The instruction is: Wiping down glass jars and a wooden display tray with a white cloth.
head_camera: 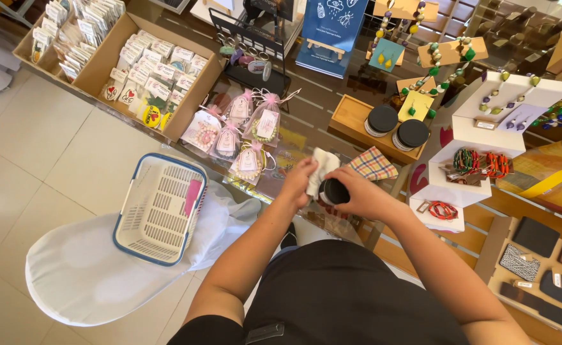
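At the left of the frame a white-and-blue plastic basket (159, 208) sits on a white draped seat (83, 275), well apart from the hands. Just below the middle of the frame, the left hand (298, 182) is pinched shut on a white cloth (322, 167), pressing it against the side of a small round jar with a black lid (336, 191). The cloth looks soft and limp, so it will fold wherever it is gripped. The jar seems small, light and stiff, probably smooth and apt to slip, perhaps breakable; the body below the lid looks the safest hold. The right hand (365, 197) wraps closed round the jar from the right, fingers curled over the lid's edge. To the right of it lies a plaid cloth (373, 164), and further up right a wooden tray (357, 124) holds two more black-lidded jars (397, 126)
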